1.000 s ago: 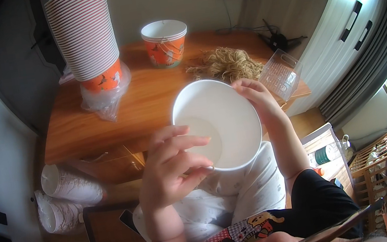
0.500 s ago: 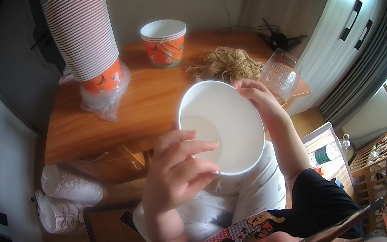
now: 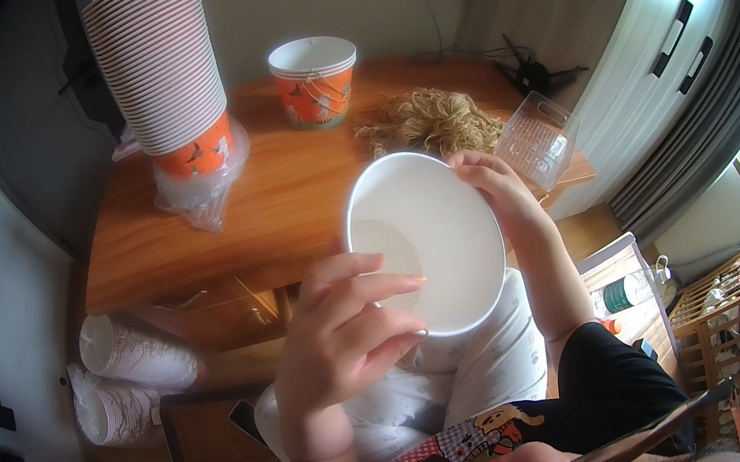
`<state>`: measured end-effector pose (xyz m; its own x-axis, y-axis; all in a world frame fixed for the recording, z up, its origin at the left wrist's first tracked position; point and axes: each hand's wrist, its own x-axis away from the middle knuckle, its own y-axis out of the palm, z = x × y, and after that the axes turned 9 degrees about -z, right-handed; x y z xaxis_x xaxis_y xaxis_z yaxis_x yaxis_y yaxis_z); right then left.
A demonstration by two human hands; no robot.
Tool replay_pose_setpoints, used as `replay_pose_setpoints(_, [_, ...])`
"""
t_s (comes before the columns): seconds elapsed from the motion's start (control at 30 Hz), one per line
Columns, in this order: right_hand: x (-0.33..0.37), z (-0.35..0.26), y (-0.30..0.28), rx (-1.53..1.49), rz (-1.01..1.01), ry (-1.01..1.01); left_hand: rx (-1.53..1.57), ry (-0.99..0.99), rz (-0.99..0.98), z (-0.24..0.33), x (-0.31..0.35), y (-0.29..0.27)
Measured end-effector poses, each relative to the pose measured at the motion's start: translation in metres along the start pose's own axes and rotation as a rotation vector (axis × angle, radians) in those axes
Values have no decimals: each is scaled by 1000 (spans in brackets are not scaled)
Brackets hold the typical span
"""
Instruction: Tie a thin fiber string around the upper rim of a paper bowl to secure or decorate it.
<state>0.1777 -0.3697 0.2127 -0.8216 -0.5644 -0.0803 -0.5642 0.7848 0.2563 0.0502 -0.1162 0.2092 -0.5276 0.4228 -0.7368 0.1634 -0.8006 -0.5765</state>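
Note:
Above my lap I hold a white paper bucket [image 3: 448, 238] tilted, so its open mouth and pale round bottom face me. My right hand [image 3: 495, 184] grips its upper right rim, with the fingers closed over the edge. At the lower left, my left hand [image 3: 337, 331] is on the rim, its bent fingers reaching over the edge into the mouth; the thumb is hidden. On the desk beyond stand a few nested orange-and-white paper buckets [image 3: 317, 91] with thin string handles. A bundle of tan cord [image 3: 435, 121] lies to their right.
A tall stack of paper buckets [image 3: 161, 80] in a plastic bag stands on the wooden desk [image 3: 137, 242] at left. A clear plastic basket [image 3: 537, 144] sits at the desk's right end. Below left are bagged white stacks [image 3: 137, 366]; a wooden rack [image 3: 713, 314] stands right.
My left hand has shifted slightly to the right over the rim, and the bucket has turned very slightly. My right hand keeps its place.

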Motion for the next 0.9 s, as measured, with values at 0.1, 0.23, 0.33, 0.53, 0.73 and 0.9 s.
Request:
replay_pose_setpoints(0.1, [-1,1,-2,-12,-8,3,1,2,-1,0,0,1])
replay_pose_setpoints(0.23, [0,1,-4,-15,-16,3,3,11,-5,-1,0,2])
replay_pose_setpoints(0.33, [0,0,-3,-11,-28,17,5,12,-10,0,0,1])
replay_pose_setpoints(0.53, [2,-3,2,102,-2,-25,-2,9,-26,3,-2,4])
replay_pose_setpoints(0.73, [-1,-3,9,464,94,-65,-34,-13,-61,5,-2,12])
replay_pose_setpoints(0.9, [-5,-2,11,554,151,-82,-81,6,-71,8,-4,20])
